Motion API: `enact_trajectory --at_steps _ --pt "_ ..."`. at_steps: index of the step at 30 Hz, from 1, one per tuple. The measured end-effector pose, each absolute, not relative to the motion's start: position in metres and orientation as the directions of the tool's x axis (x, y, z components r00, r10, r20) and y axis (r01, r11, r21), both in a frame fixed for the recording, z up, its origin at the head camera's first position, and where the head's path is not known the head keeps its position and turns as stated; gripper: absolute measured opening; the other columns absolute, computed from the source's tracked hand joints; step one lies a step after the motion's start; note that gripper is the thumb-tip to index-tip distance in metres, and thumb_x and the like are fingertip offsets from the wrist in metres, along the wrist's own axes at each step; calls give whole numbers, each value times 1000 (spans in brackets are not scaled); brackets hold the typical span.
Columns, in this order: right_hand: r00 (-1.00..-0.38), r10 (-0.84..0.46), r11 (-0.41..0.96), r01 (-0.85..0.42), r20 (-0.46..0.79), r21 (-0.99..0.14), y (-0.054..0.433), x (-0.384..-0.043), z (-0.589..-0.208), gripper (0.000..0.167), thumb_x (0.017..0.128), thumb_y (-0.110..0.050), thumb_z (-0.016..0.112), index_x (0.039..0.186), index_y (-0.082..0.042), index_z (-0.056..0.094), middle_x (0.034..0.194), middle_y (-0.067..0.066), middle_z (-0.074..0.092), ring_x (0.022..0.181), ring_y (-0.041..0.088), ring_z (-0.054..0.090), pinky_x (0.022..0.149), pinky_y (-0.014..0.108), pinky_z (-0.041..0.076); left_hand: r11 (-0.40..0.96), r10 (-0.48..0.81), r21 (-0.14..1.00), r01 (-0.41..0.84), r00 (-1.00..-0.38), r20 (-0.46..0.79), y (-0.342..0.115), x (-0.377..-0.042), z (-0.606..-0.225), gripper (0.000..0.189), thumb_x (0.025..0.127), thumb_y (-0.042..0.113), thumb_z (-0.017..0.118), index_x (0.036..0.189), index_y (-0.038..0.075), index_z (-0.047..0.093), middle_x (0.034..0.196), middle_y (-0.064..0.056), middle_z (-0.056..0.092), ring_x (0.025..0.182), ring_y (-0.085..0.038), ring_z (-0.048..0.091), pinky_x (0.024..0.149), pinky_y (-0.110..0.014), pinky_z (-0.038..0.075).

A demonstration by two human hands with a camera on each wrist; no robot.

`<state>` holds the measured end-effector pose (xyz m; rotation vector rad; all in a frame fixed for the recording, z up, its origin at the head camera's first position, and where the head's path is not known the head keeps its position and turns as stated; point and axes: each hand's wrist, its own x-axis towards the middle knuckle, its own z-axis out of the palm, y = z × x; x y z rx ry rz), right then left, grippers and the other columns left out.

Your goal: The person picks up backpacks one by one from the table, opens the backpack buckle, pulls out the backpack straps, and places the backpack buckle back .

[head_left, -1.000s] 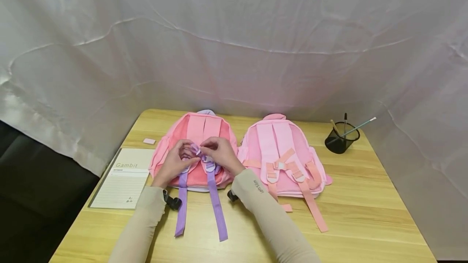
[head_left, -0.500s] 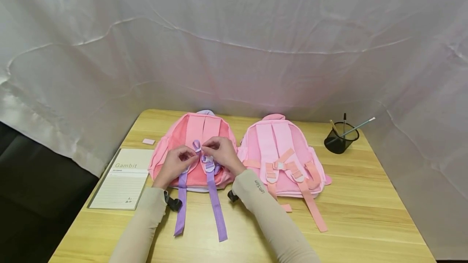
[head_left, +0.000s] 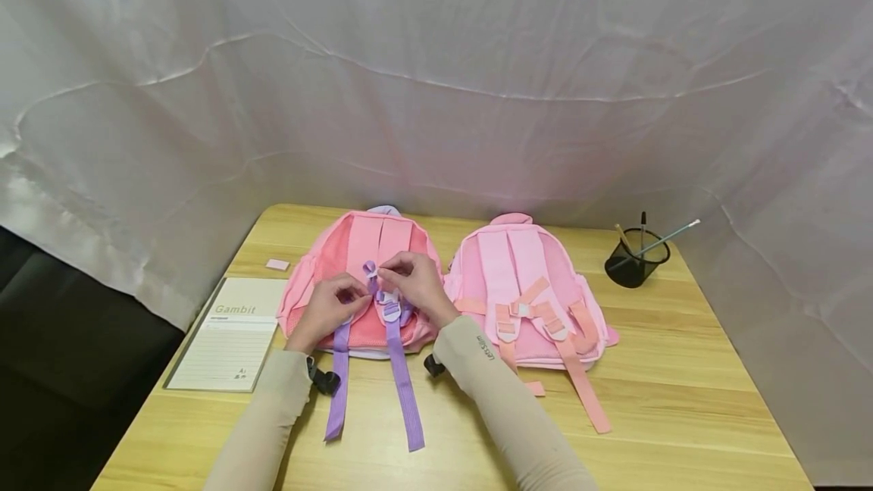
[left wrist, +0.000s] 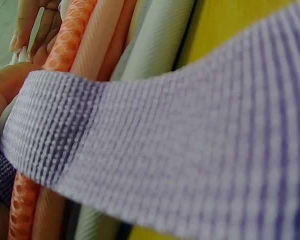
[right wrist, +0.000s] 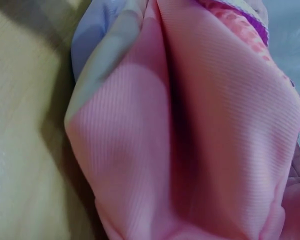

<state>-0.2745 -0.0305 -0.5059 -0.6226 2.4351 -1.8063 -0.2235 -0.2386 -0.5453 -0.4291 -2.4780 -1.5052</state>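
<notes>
A coral-pink backpack (head_left: pixel 426 245) lies with its shoulder straps upward. Above its lower middle, my right hand (head_left: pixel 417 283) pinches a small white buckle (head_left: pixel 370 269) on a purple webbing strap, whose loop stands up. Just below and to the left, my left hand (head_left: pixel 332 309) pinches the same purple strap, thumb and forefinger together. In the left wrist view, a purple strap tail (left wrist: pixel 140 145) crosses the foreground and partly hides that hand. The right wrist view is filled by the backpack's ribbed side (right wrist: pixel 125 130), with part of my right hand (right wrist: pixel 297 200) at the edge.
A lighter pink backpack (head_left: pixel 470 271) with peach straps lies close on the right. A notebook (head_left: pixel 228 347) and a small eraser (head_left: pixel 277 264) are on the left. At the back right stands a black mesh pen cup (head_left: pixel 629 267). Grey curtains surround the wooden table (head_left: pixel 675 400).
My left hand has moved down from the purple loop to the webbing below it, leaving the loop standing free. My right hand has stayed near the buckle, rising slightly.
</notes>
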Motion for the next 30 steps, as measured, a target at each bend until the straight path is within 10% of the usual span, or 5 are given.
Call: enact_trajectory --at_steps 30 --pt "-911 -348 193 -302 222 -934 -30 -274 -506 10 93 -11 78 100 -4 78 98 12 78 88 15 74 81 23 59 428 101 857 288 -957 272 -230 -226 -543 5 92 9 79 94 11 75 88 -6 74 79 -11 64 74 -20 52"
